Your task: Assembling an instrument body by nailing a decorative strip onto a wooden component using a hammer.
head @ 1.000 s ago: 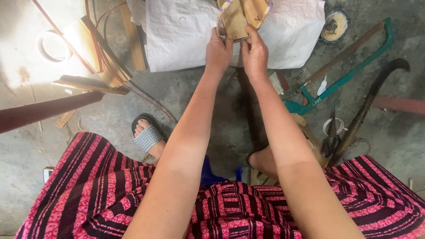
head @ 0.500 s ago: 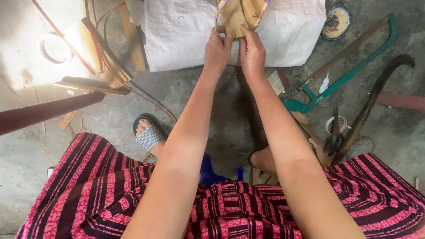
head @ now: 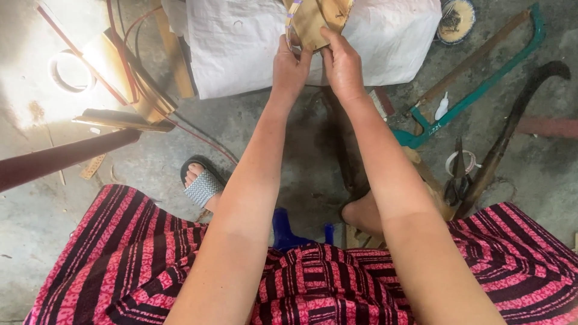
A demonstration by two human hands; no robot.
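At the top centre of the frame both hands close on a tan, woven-looking curved piece of bamboo or leaf material (head: 316, 21), cut off by the upper edge. The left hand (head: 290, 66) pinches its lower left edge, fingers curled tight; the right hand (head: 342, 63) presses fingers and thumb onto its lower middle, right beside the left. Behind the piece lies a white woven plastic sack (head: 241, 45), spread across the upper middle over grey concrete floor (head: 265, 129). To the right, a teal-framed saw (head: 475, 90) slants down from the upper right corner, with black-handled scissors (head: 456, 180) below it. At upper left, a roll of pale tape (head: 69, 72) sits in bright sun.
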